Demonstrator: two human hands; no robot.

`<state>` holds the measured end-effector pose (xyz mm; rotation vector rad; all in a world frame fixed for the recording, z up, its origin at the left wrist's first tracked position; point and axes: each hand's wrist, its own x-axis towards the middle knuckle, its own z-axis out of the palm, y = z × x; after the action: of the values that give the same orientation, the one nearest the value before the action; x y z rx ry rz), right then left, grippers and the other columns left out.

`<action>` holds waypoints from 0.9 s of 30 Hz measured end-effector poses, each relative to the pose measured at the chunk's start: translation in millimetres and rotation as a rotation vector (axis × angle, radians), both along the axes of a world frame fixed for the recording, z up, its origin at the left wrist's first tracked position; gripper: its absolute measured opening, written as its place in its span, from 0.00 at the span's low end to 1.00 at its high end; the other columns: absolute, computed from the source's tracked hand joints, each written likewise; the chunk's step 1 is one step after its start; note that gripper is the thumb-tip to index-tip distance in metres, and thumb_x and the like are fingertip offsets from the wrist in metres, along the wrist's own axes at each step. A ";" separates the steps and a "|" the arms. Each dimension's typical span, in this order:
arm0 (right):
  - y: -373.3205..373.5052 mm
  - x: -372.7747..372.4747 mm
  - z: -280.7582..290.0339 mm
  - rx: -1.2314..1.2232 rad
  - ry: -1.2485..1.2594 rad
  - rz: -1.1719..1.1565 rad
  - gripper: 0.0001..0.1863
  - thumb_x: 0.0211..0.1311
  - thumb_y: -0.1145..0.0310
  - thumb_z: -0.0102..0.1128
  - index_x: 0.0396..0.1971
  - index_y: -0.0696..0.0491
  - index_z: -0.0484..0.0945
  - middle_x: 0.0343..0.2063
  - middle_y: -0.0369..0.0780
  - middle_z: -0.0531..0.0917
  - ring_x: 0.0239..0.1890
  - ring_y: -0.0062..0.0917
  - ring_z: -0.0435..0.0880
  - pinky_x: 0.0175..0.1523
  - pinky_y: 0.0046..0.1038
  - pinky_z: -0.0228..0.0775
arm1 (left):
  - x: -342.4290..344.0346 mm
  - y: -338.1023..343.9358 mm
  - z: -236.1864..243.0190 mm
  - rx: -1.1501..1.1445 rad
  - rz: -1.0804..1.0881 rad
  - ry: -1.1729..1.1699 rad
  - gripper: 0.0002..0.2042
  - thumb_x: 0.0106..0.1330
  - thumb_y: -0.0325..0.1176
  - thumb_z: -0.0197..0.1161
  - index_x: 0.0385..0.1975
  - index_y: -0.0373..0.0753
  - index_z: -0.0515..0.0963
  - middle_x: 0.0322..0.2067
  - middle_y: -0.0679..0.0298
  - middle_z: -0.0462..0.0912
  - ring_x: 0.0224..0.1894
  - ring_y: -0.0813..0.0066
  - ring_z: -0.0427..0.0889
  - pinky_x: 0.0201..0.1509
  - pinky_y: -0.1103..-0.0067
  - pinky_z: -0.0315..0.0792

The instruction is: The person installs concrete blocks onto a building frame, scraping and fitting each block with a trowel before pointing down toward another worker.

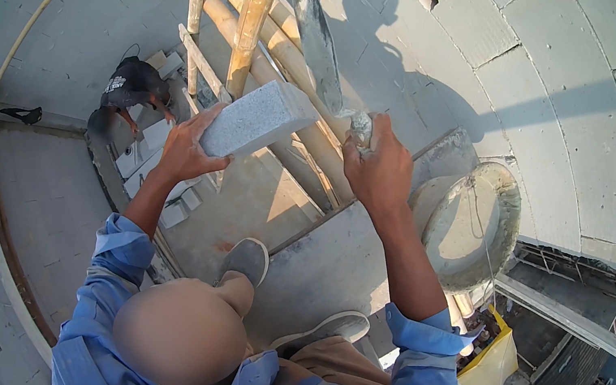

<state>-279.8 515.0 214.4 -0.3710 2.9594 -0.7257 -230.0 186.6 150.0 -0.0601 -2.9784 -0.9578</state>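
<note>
blue sleeves nearest the lens, knees bent over a plank. left hand point(185, 150) clamped round the lower end of a grey block point(256, 119), face tilted up toward the trowel point(319, 44). right hand point(379, 170) fisted on the trowel handle, blade raised. mortar tub point(476, 222) sat at the plank's right edge, within reach.

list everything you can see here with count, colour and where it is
block: 1, grey, held up at centre
trowel: 1, grey with mortar, above centre
bamboo poles: several, tan, top centre
mortar pan: 1, grey, right of centre
block wall: 1, pale grey, curving across top right
other person: 1, dark top, far below at left
stacked blocks: several, pale, below at left
shoes: 2, grey, lower centre
sleeves: 2, blue, bottom
left hand: grips block
right hand: grips trowel
</note>
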 end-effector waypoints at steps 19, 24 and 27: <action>14.1 -13.3 -57.3 0.112 -0.014 0.040 0.18 0.61 0.64 0.65 0.46 0.55 0.72 0.29 0.52 0.86 0.33 0.48 0.87 0.40 0.45 0.78 | 6.8 5.8 -13.0 -0.021 -0.009 0.033 0.47 0.40 0.46 0.76 0.68 0.48 0.69 0.55 0.52 0.83 0.50 0.51 0.86 0.56 0.64 0.78; 6.5 8.9 -15.5 0.004 -0.111 -0.051 0.19 0.61 0.63 0.65 0.47 0.55 0.72 0.31 0.51 0.86 0.34 0.48 0.87 0.40 0.46 0.78 | -1.1 8.2 9.3 0.028 0.027 -0.079 0.47 0.37 0.41 0.77 0.66 0.42 0.71 0.55 0.50 0.82 0.54 0.53 0.84 0.60 0.66 0.76; -8.7 4.2 2.0 -0.471 0.048 -0.052 0.19 0.58 0.64 0.66 0.46 0.55 0.72 0.32 0.50 0.85 0.37 0.48 0.86 0.44 0.48 0.77 | 9.8 9.0 2.0 -0.008 -0.004 -0.032 0.46 0.38 0.41 0.77 0.66 0.40 0.71 0.56 0.50 0.82 0.54 0.53 0.85 0.60 0.66 0.76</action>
<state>-275.7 506.3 216.4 -0.3395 2.8211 -1.4415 -220.3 195.6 152.0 -0.0517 -3.0122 -0.9558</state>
